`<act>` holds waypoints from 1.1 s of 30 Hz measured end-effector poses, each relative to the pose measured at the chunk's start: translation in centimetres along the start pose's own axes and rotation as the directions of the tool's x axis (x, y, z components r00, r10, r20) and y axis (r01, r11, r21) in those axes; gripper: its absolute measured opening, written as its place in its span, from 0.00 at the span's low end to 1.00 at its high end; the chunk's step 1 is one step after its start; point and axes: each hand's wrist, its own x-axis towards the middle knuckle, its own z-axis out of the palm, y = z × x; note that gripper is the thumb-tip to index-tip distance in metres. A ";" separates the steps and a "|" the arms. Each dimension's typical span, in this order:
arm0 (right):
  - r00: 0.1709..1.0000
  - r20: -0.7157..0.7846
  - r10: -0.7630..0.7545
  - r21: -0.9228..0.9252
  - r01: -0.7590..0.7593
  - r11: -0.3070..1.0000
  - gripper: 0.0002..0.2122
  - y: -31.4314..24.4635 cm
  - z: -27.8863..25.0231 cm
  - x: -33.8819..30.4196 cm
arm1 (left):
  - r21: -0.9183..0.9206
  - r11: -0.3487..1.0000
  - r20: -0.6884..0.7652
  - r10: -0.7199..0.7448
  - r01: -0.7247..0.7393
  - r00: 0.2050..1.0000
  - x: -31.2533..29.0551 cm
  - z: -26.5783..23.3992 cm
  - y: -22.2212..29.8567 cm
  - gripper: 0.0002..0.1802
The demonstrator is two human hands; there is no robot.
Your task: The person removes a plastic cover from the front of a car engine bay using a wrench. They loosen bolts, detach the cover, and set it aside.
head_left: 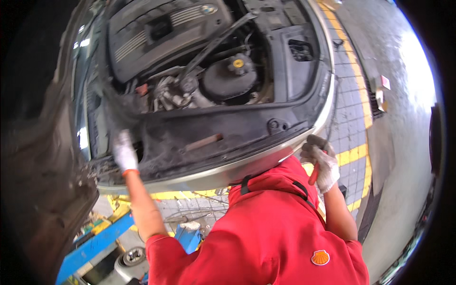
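Observation:
My left hand [125, 151], in a white knit glove with an orange cuff, reaches over the left end of the black plastic trim panel [175, 137] along the car's near side. It is smeared by motion, so its fingers and anything in them do not show clearly. My right hand [324, 166], in a white glove with soiled grey fingers, is closed around a red-handled tool [313, 175] beside the fender edge [266, 159]. The tool's working end is hidden, so its exact kind cannot be told.
Beyond the trim lies the open engine bay, with a dark engine cover [161, 33], a diagonal brace bar [213, 45] and a black reservoir with a yellow-marked cap [238, 63]. The raised hood [42, 156] fills the left. Behind stands blue lift equipment [95, 247]; yellow-lined floor tiles [349, 95] lie right.

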 end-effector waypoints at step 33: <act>0.833 0.550 0.052 0.381 -0.306 0.873 0.24 9.9 3.9 1.0 | 0.321 0.946 0.141 -0.101 0.051 0.985 -4.2 2.3 -0.8 0.42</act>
